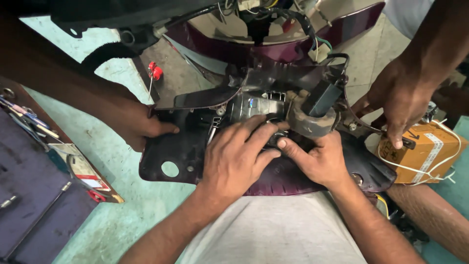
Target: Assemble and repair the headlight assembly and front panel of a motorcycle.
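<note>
Your left hand (234,159) lies curled over the silvery metal unit (254,106) at the frame's centre, while your right hand (317,159) pinches a small dark part at its 5 o'clock edge; what your fingertips meet on is hidden. Around them spreads the glossy maroon panel (288,178), gripped at 9 o'clock by another person's hand (139,124), with a second such hand (398,100) at 3 o'clock touching a tan cardboard box (425,156).

**Four hands on scooter front panel**

Left hand (234,156) lies flat on the dark maroon panel (166,151), fingers reaching the silver lock unit (251,105). Right hand (320,159) sits just beside it, thumb touching the left fingers below the grey round housing (312,120). A co-worker's hand (139,122) holds the panel's left edge; another co-worker's hand (398,98) rests fingertips on a small cardboard box (425,154) tied with white wire. Red-handled tool (155,72) lies on the floor. Tool tray (34,195) at left.
</note>
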